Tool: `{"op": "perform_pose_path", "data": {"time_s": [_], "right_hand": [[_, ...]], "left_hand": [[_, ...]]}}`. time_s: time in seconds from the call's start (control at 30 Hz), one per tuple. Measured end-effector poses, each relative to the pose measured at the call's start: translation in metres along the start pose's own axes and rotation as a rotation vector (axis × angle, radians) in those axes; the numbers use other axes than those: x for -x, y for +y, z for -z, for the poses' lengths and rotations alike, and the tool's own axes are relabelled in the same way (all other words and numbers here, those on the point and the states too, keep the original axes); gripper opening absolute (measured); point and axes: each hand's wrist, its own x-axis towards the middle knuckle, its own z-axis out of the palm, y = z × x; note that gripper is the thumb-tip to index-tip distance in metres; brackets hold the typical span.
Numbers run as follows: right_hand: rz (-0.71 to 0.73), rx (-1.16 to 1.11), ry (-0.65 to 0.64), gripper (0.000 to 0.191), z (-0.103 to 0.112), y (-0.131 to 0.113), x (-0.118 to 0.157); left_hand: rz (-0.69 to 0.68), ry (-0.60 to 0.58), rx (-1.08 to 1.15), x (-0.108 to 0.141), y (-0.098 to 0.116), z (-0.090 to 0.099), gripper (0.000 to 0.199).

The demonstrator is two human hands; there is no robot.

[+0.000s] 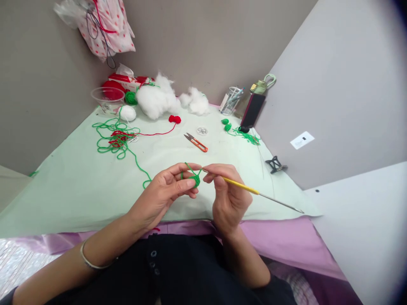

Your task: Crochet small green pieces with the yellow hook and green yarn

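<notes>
My left hand [170, 186] pinches a small piece of green crochet work [195, 181] between thumb and fingers. Green yarn [136, 163] runs over its raised index finger and trails back to a loose tangle on the left. In my right hand [230, 195] is a crochet hook [243, 185] with a yellow grip, held like a pen. The hook's near tip meets a green loop above the piece, and its other metal end points right. Beyond the hands lie orange-handled thread snips [199, 145] and a small clear round case [202, 131].
White stuffing [155, 99] sits at the back beside a clear plastic tub [108, 101] and a white yarn ball [128, 113]. A red crocheted piece [174, 119] lies mid-table. On the right stand a pen cup [230, 101], a phone [252, 110] and a black stand [276, 164].
</notes>
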Motion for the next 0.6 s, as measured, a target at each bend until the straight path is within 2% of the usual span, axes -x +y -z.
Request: {"op": "perform_pose_path", "data": {"time_s": [0.1, 0.2, 0.3, 0.6], "right_hand": [[-0.062, -0.036, 0.018, 0.021, 0.0017, 0.0012, -0.0010], [-0.180, -0.178, 0.073, 0.019, 0.0051, 0.0023, -0.0023], [-0.236, -0.269, 0.110, 0.017, 0.0082, 0.0019, -0.0028], [-0.198, -0.270, 0.037, 0.017, 0.0070, 0.0014, -0.0010]], "left_hand": [[0.029, -0.003, 0.061, -0.0024, -0.0013, 0.0004, 0.018], [0.045, 0.008, 0.102, -0.0038, -0.0012, 0.0004, 0.017], [0.049, 0.023, 0.103, -0.0033, -0.0003, 0.0003, 0.016], [0.053, 0.021, 0.100, -0.0026, 0.0013, -0.0001, 0.013]]}}
